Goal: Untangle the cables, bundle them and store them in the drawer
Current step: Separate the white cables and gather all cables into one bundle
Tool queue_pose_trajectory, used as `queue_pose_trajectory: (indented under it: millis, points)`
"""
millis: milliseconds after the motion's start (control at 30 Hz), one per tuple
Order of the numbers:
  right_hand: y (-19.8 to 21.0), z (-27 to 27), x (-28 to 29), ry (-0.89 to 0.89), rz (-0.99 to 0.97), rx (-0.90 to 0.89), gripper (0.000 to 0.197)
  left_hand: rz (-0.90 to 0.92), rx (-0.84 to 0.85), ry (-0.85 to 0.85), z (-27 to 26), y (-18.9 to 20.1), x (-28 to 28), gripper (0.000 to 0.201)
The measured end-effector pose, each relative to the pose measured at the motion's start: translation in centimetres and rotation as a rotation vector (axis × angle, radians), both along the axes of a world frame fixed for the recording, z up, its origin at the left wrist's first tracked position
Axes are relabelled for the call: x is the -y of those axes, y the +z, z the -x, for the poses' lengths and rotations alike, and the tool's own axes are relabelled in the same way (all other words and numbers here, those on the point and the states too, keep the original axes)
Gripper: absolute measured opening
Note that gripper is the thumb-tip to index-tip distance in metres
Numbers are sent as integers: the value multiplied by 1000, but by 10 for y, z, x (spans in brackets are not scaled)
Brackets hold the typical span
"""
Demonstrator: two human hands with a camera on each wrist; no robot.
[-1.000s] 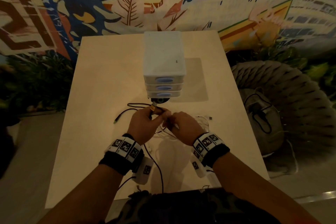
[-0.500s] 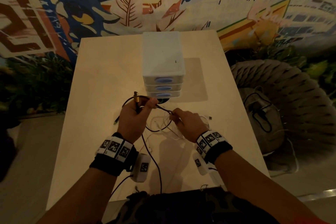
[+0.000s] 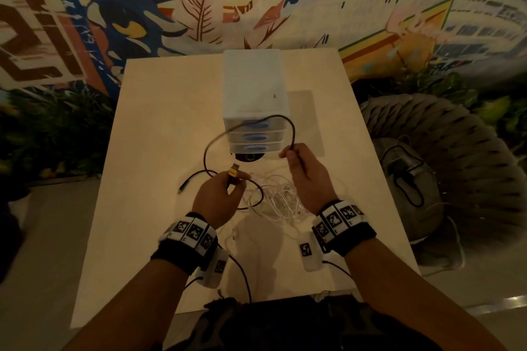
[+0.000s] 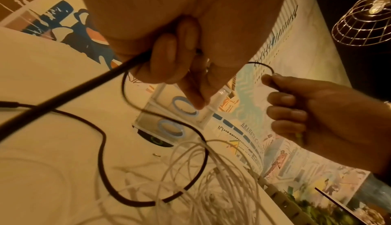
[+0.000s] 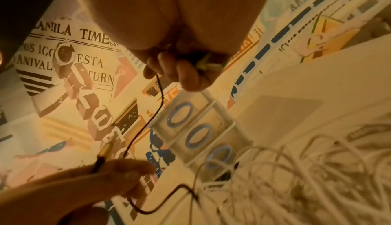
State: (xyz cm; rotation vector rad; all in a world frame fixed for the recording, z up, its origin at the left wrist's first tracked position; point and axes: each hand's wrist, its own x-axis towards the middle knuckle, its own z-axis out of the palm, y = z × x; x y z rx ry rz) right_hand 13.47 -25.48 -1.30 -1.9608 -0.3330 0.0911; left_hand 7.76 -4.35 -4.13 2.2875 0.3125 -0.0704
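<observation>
My left hand [image 3: 225, 194] pinches the black cable [image 3: 286, 124] just below its gold plug [image 3: 233, 172], which points up. From there the cable arcs up in front of the drawer unit [image 3: 253, 94] to my right hand [image 3: 302, 168], which grips it higher up; a yellow-green plug shows in that hand's fingers [image 5: 190, 74]. A second loop of the black cable [image 4: 101, 136] lies on the table, crossing the tangle of white cables [image 3: 281, 198] between my hands. The white cables [image 5: 296, 170] lie loose on the table. All three drawers [image 5: 198, 136] are closed.
The pale table [image 3: 159, 128] has bare surface to the left and behind the drawer unit. A dark round device [image 3: 248, 157] sits under the unit's front edge. A woven pouf with a bag [image 3: 413, 179] stands off the table's right edge.
My right hand has risen and moved right, drawing the black cable into a tall arc in front of the drawers. The left hand has dropped a little, still holding the gold plug end.
</observation>
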Motion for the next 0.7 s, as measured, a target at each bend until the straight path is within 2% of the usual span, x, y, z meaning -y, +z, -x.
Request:
queue_pose_trajectory:
  millis: [200, 367, 500, 600, 700]
  points:
    - [9, -19, 48, -224, 91, 95, 21, -6, -66, 87, 0, -9, -20, 11]
    - [9, -29, 88, -345, 7, 157, 24, 35, -283, 29, -6, -18, -20, 24]
    - [10, -31, 116, -512, -97, 98, 28, -65, -317, -55, -10, -26, -15, 24]
    - [-1, -33, 150, -623, 85, 50, 27, -127, -396, -104, -8, -33, -12, 24]
    - [-19, -33, 176, -625, 301, -43, 41, -220, -464, -95, -5, -38, -9, 37]
